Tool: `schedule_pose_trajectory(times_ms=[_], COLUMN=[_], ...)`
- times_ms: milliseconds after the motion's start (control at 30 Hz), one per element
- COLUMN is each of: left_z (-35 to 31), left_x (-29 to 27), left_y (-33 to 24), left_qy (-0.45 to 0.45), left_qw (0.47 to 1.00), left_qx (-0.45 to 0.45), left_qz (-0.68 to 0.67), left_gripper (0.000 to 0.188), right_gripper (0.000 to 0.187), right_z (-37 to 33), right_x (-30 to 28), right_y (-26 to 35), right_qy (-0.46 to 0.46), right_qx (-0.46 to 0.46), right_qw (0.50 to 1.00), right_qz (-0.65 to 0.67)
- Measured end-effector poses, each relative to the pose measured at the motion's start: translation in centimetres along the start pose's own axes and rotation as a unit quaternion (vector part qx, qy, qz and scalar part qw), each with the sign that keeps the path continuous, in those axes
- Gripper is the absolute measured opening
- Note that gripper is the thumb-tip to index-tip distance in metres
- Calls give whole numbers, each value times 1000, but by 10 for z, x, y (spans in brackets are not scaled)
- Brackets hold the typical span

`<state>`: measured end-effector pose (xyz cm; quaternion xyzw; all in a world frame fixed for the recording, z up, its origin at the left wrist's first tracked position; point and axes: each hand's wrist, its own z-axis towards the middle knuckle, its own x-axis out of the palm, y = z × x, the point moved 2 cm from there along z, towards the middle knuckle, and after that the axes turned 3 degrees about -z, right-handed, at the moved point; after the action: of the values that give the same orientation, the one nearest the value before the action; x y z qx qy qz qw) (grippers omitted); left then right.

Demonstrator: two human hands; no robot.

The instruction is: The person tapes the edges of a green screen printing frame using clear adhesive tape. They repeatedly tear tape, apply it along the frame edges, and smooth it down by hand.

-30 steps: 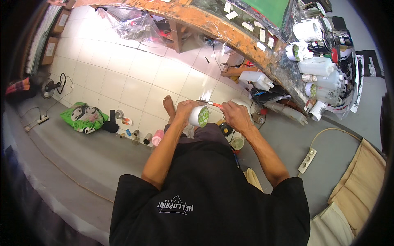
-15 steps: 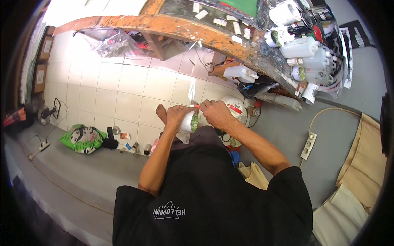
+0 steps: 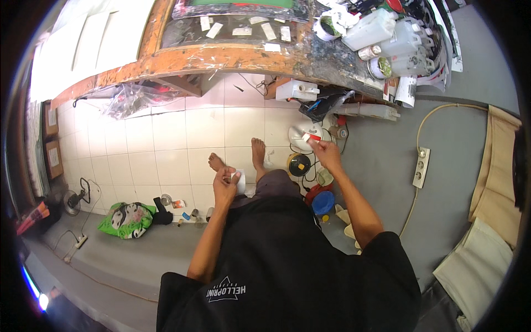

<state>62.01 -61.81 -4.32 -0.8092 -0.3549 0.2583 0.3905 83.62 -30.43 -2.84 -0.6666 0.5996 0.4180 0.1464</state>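
Note:
My left hand (image 3: 224,186) is closed in front of my lap, its fingers on a white object (image 3: 239,181) that looks like a cup or small tub. Its lower part is hidden by the hand and my clothing. My right hand (image 3: 325,153) is raised further right with thumb and fingers pinched. At its fingertips is a small red and white object (image 3: 312,138), too small to name. It overlaps the white rounded appliance (image 3: 299,145) behind it, which stands on the floor.
A paint-stained wooden bench (image 3: 221,62) runs ahead, with white labels and plastic jugs (image 3: 369,30) on it. Near my right leg stand a black-topped yellow container (image 3: 299,164) and a blue lid (image 3: 323,203). A green bag (image 3: 127,219) lies left; a power strip (image 3: 421,167) lies right.
My hands were together in front of me over a red and white object and have parted. The right moved rightward; the left moved down and left. The view shifted too, showing both feet.

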Motion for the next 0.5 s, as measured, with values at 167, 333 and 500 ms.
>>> schedule_pose_trajectory(times_ms=[167, 333, 500], left_z=[-6, -6, -5], left_x=[-8, 3, 28], left_y=[-20, -65, -90], left_qy=[25, 47, 71], left_qw=[996, 986, 989], left_qx=[49, 133, 118], left_qz=[69, 94, 55], left_gripper=[15, 13, 16], right_gripper=[23, 26, 26], right_z=[56, 140, 156], right_x=[24, 46, 54], right_y=[9, 51, 59], right_qy=[36, 74, 56], right_qx=[86, 92, 118], right_qw=[826, 658, 513], right_qz=[555, 743, 848])
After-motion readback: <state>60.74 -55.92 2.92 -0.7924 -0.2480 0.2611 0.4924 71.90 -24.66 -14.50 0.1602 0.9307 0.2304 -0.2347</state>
